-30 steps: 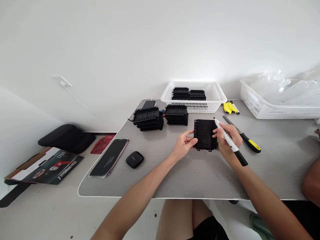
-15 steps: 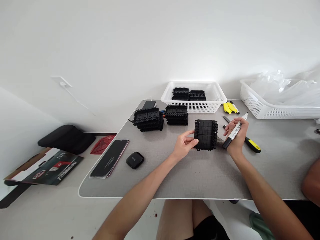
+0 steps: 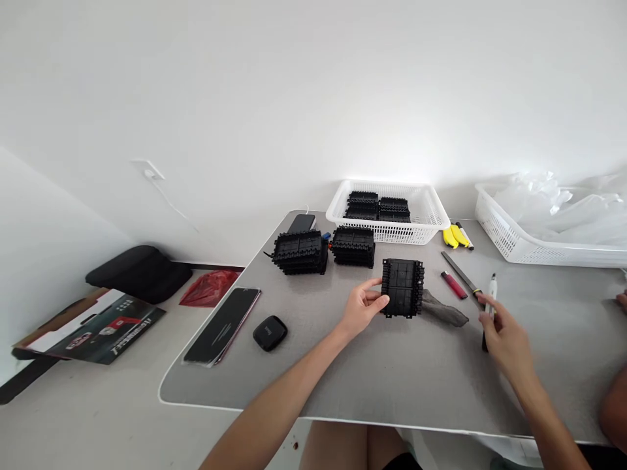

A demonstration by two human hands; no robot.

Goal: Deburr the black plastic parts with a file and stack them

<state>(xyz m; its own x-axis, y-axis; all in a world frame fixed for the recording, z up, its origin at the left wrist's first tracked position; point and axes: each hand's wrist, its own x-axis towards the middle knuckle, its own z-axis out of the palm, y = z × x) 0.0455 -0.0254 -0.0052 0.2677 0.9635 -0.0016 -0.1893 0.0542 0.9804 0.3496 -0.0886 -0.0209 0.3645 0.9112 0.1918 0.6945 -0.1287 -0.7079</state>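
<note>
My left hand (image 3: 363,305) grips the left edge of a black ribbed plastic block (image 3: 402,287) that stands tilted on the grey table (image 3: 372,365). Over to the right, my right hand (image 3: 504,333) is closed around a white marker with a black cap (image 3: 491,292), held roughly upright, a hand's width away from the block. A grey rag (image 3: 443,311) and a red lighter (image 3: 453,284) lie on the table between the block and my right hand.
Two stacks of black blocks (image 3: 300,251) (image 3: 353,246) stand behind, with more in a white basket (image 3: 392,210). Another white basket (image 3: 548,225) holds plastic bags. A file (image 3: 460,271), yellow cutters (image 3: 454,236), a phone (image 3: 224,324) and a black case (image 3: 270,331) also lie here. Another person's arm (image 3: 614,405) shows at right.
My right hand drew the marker away from the block, to the right and nearer to me. The rag and lighter came into view. The camera tilted up a little.
</note>
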